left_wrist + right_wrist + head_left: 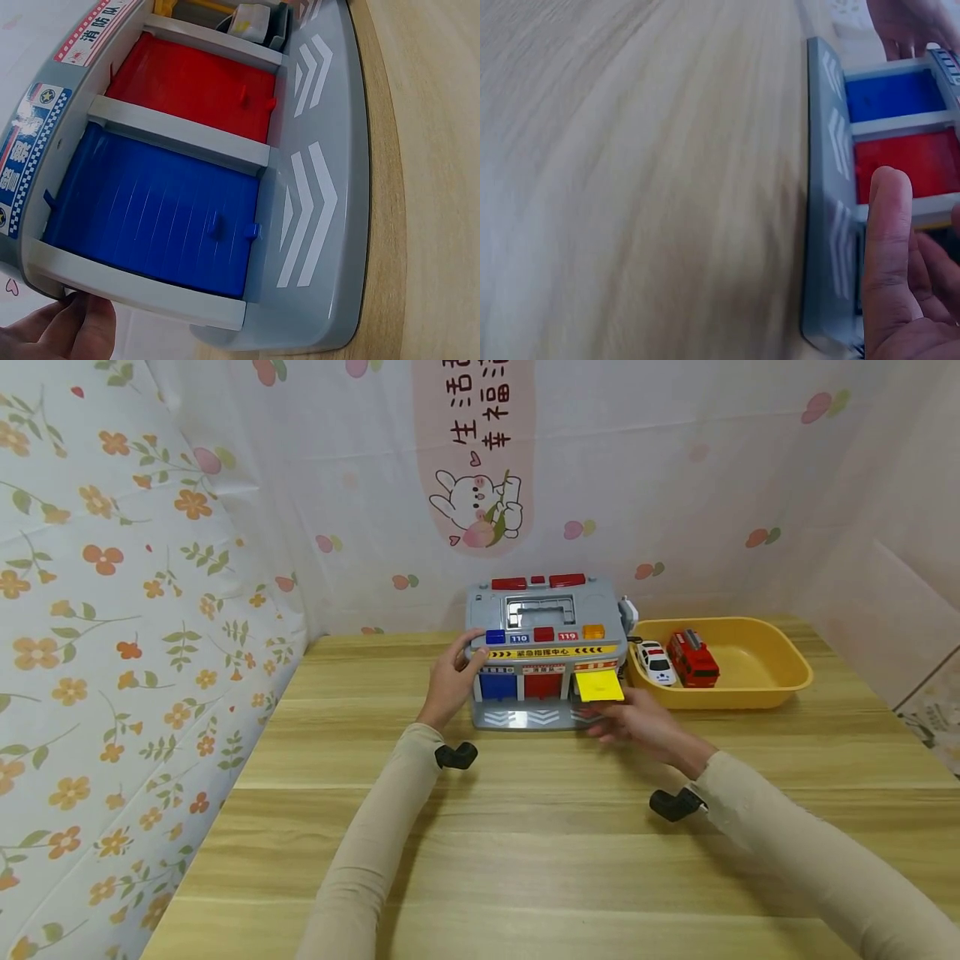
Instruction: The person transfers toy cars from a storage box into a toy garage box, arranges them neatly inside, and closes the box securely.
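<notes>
A grey toy station (545, 652) stands at the far side of the wooden table (540, 843), its doors facing the near side. The left hand (452, 677) grips the left end of it; the left wrist view shows fingers bent in against the end wall. The right hand (641, 722) is at the near right corner, just below a raised yellow door (600, 686). The right wrist view gives what the head view blurs: one finger straight, the others loosely bent, a wide gap between them. Whether that hand touches anything in the bay, I cannot tell.

The left wrist view looks straight at the front, where a blue door (154, 210) and a red door (195, 86) are both down. It alone shows, in the bay beyond the red one, a white object (249, 22) beside a dark grey part (cut off by the frame edge, so hard to name). Only the head view takes in the yellow tray (757, 660) to the right of the station, near its side. In the left part of that tray sit a white toy car (655, 662) and, just right of it, a red fire truck (693, 658); the tray's yellow floor shows on the right. A printed cloth (360, 527) hangs behind the table.
</notes>
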Demonstrator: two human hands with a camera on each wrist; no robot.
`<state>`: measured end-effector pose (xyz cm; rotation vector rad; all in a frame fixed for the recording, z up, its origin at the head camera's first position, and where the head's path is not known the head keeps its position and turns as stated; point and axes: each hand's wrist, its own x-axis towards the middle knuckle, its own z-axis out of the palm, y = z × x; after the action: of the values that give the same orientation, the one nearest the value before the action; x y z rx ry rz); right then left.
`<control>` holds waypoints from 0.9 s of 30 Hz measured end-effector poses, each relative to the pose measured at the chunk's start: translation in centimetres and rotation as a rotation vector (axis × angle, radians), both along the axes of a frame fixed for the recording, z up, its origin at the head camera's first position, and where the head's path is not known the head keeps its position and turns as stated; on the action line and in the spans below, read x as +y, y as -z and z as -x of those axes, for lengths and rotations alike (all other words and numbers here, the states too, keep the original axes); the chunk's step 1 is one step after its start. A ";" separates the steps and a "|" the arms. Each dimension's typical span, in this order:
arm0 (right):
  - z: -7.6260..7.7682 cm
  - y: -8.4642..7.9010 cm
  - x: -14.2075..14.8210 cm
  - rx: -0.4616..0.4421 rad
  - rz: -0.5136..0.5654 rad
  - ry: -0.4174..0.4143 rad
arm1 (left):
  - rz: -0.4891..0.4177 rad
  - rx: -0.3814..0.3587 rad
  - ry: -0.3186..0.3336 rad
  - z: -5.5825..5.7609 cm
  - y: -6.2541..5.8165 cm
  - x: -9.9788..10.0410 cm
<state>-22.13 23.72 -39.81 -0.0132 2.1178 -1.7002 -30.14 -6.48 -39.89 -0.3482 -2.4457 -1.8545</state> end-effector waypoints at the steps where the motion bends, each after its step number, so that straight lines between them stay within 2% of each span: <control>1: 0.0 -0.1 0.2 0.016 -0.016 -0.001 | -0.001 0.000 0.001 0.0 0.0 0.0; 10: -0.8 -1.7 1.3 0.135 -0.189 0.042 | 0.002 -0.003 0.007 0.0 -0.1 0.1; 19: -1.2 -3.7 2.2 0.357 -0.383 0.063 | -0.005 -0.023 0.007 0.0 -0.1 0.1; 27: -1.0 -5.9 2.0 0.507 -0.534 0.080 | 0.002 -0.004 -0.007 0.0 0.0 0.1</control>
<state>-21.09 25.77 -33.89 -0.2256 2.9264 -1.2007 -30.09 -6.42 -39.90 -0.3356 -2.4485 -1.8523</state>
